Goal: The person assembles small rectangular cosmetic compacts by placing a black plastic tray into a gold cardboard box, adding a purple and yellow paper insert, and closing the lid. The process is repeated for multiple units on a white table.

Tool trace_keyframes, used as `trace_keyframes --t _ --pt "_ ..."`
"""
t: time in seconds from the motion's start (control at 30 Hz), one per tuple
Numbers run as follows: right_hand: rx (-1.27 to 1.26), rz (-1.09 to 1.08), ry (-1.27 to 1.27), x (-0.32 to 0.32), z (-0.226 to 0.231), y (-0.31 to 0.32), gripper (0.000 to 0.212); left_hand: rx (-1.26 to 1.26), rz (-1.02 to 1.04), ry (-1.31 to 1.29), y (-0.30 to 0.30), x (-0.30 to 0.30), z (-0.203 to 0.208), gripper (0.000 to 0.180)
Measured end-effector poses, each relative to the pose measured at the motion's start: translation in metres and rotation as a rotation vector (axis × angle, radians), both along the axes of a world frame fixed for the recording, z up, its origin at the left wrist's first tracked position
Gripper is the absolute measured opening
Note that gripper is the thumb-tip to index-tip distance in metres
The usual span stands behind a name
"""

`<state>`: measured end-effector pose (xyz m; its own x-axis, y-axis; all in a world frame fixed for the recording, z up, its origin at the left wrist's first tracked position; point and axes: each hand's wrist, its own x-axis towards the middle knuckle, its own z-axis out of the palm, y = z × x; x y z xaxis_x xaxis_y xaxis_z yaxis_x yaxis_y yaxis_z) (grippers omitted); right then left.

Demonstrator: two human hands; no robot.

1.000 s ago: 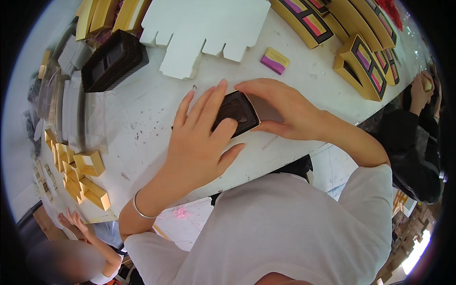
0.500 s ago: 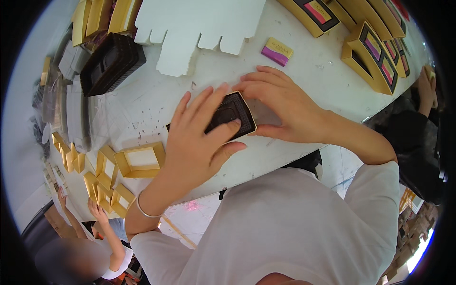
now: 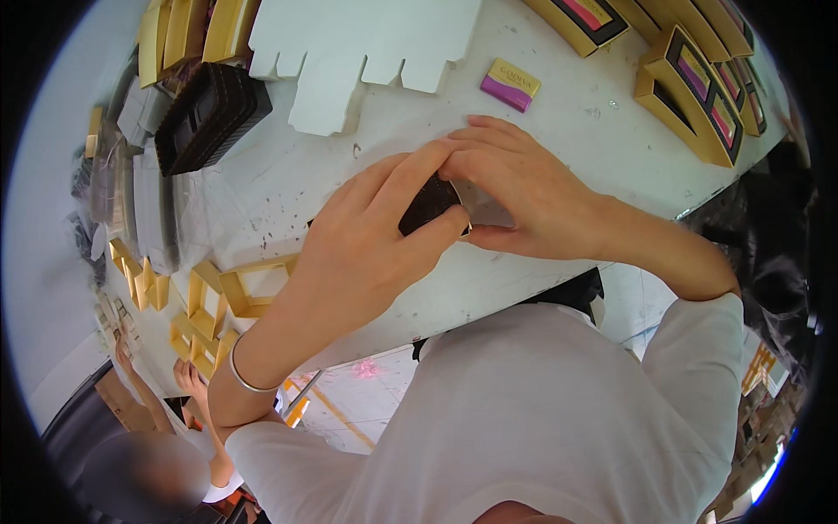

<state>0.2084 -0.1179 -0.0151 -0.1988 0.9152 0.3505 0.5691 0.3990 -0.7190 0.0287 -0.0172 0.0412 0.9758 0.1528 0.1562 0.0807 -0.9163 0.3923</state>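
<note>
A small gold-edged box with a dark brown plastic tray (image 3: 429,208) in it lies on the table in front of me, mostly covered by my hands. My left hand (image 3: 371,227) arches over it from the left, its fingers bent down onto the tray's far and right parts. My right hand (image 3: 524,192) grips the right end of the box, fingers at the far corner and thumb at the near one. The fingertips of both hands meet at the far side. Beyond them lies a small gold-and-purple packet (image 3: 510,85).
Flat white die-cut card sheets (image 3: 358,44) lie at the back. Left of them stands a stack of dark brown trays (image 3: 209,118). Open gold box frames (image 3: 205,297) sit at the left, near a co-worker's hand (image 3: 188,377). Filled gold boxes (image 3: 694,96) stand back right.
My left fingers have drawn together from a spread over the tray and shifted right, bending down at its right end. My right hand keeps its place. The view has shifted slightly.
</note>
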Motion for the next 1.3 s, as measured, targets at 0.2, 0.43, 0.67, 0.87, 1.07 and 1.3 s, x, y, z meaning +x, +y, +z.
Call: trace_keyframes --t 0.2,0.43,0.67,0.87,1.07,1.3 --pt "-0.046 0.008 -0.009 0.000 0.000 0.000 0.055 -0.014 -0.013 0.127 0.001 0.006 0.008 0.026" --pt "-0.028 -0.020 -0.011 0.004 0.000 -0.002 0.058 -0.281 0.171 0.005 0.013 -0.025 0.001 0.065" --pt "0.194 -0.022 -0.605 -0.013 0.001 -0.017 0.020 0.163 0.199 0.162 -0.007 -0.041 -0.027 0.071" --pt "0.200 -0.032 -0.612 -0.010 0.022 -0.010 0.020 0.129 0.207 0.165 -0.011 -0.043 -0.022 0.065" --pt "0.523 0.063 -0.476 -0.007 0.005 -0.003 0.026 -0.038 0.265 0.106 -0.004 -0.045 -0.006 0.082" --pt "0.479 0.111 -0.386 -0.010 0.002 -0.004 0.026 0.009 0.356 0.063 -0.007 -0.072 -0.022 0.076"
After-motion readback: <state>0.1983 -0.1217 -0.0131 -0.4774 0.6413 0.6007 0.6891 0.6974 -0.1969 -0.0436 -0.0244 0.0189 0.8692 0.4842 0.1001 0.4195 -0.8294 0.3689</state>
